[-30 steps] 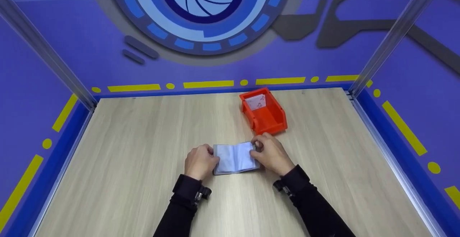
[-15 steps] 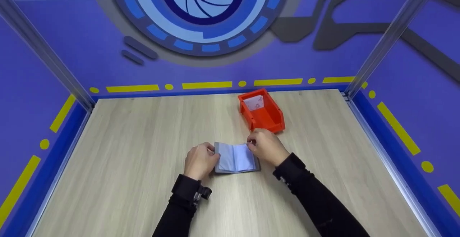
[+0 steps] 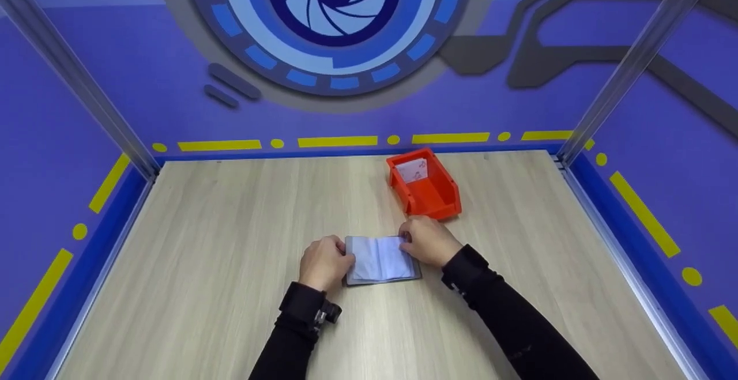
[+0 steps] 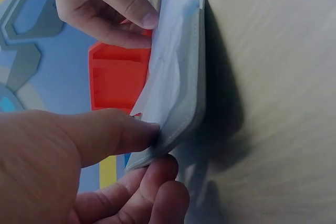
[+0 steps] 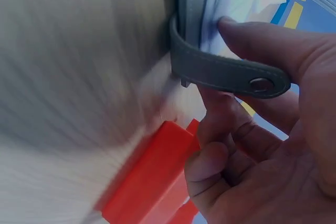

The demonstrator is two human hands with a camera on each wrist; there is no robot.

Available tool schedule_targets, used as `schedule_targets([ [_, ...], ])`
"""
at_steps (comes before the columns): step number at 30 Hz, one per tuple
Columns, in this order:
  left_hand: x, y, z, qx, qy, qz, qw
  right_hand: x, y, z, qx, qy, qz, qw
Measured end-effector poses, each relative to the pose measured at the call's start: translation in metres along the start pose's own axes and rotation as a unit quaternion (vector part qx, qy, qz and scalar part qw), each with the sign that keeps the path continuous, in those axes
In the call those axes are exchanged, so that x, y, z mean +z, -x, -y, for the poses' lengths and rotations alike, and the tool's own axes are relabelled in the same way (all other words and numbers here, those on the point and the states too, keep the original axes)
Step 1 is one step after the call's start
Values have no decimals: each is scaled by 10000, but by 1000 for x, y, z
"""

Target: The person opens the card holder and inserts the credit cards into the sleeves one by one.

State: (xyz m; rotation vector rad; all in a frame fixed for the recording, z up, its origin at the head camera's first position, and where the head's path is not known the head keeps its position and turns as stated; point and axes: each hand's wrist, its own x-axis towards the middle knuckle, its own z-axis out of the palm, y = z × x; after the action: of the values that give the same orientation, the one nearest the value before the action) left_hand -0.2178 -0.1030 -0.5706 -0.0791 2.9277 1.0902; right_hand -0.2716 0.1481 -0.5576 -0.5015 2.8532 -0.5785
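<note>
A small grey card holder (image 3: 383, 259) lies open on the table, with pale translucent sleeves (image 4: 165, 61) spread inside. My left hand (image 3: 324, 262) pinches its left cover edge, thumb on the inside and fingers behind, as the left wrist view shows. At the upper right corner, my right hand (image 3: 431, 240) holds the sleeves, its thumb (image 5: 252, 35) against them and its other fingers curled below. A grey strap with a metal snap (image 5: 261, 84) sticks out from the holder beside the right thumb. The right fingertips are partly hidden in the head view.
An orange-red bin (image 3: 429, 195) stands just beyond my right hand, with a pale card (image 3: 413, 170) printed in red leaning inside at its back. The wooden tabletop (image 3: 242, 213) is bounded by blue-purple walls (image 3: 369, 120) at the back and sides.
My right hand has moved from the holder's right edge to its upper right corner, where its thumb lies on the sleeves. The left hand keeps its hold. The head view has shifted slightly.
</note>
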Motion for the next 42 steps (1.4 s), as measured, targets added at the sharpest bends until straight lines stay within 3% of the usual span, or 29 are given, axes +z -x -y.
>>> schedule_targets([
  [4, 2, 1, 1, -116, 29, 54, 9999, -1, -1, 0, -23, 102, -52, 9999],
  [8, 3, 0, 2, -180, 4, 125, 9998, 0, -2, -3, -316, 222, -153, 9991],
  [21, 0, -2, -2, -22, 103, 273, 9996, -5, 0, -4, -530, 149, -113, 9984],
  [27, -1, -2, -3, 90, 146, 314, 9994, -10, -1, -1, -542, -455, -140, 9974],
  [34, -5, -2, -4, 86, 268, 380, 9989, -13, -13, 13, -581, -1214, 167, 9908],
  [42, -3, -2, 0, 323, 347, 340, 9983, -2, -24, 34, -531, -1455, 174, 9878],
])
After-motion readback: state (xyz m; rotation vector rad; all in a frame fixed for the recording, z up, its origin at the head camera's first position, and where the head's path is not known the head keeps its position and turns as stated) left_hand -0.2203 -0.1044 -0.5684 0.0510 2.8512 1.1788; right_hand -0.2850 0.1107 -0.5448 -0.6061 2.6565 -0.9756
